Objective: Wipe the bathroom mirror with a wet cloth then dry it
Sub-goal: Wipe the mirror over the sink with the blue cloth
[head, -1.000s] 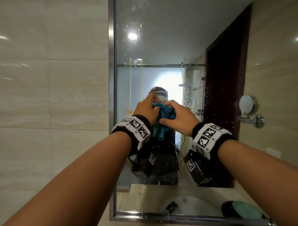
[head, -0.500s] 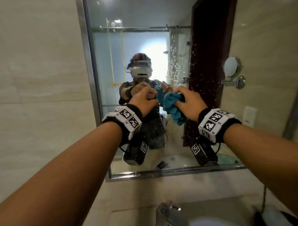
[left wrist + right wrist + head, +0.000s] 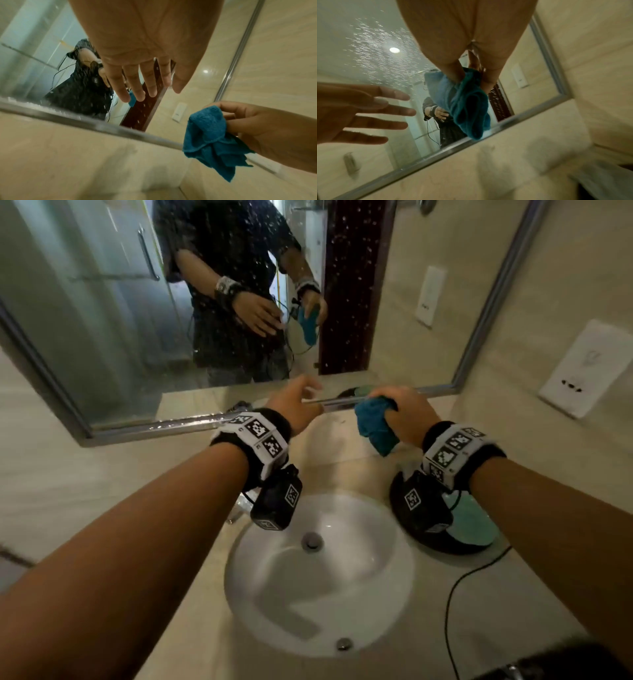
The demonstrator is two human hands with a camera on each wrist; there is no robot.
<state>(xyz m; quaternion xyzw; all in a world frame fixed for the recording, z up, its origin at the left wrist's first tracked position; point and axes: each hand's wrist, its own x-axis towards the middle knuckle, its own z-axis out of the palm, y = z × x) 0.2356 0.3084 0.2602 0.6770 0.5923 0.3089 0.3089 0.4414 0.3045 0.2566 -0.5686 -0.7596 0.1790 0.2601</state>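
A bunched blue cloth (image 3: 373, 422) (image 3: 211, 139) (image 3: 467, 105) hangs from my right hand (image 3: 404, 412) (image 3: 254, 128), whose fingers curl round its top. The hand is held above the counter, just in front of the mirror's lower frame. My left hand (image 3: 298, 402) (image 3: 142, 81) (image 3: 368, 112) hovers to its left with fingers spread, holding nothing and apart from the cloth. The wall mirror (image 3: 113, 313) (image 3: 373, 37) in its metal frame (image 3: 171, 422) is speckled with water drops and reflects both hands and the cloth.
A round white basin (image 3: 322, 573) is set in the beige counter (image 3: 513, 594) below my arms. A dark round dish with a pale green inside (image 3: 476, 529) sits right of the basin. A black cable (image 3: 452, 604) runs over the counter. A white wall socket (image 3: 589, 368) is at the right.
Both hands came down from the middle of the mirror to above the counter. My left hand let go of the cloth and spread its fingers. My view tilted down to the basin.
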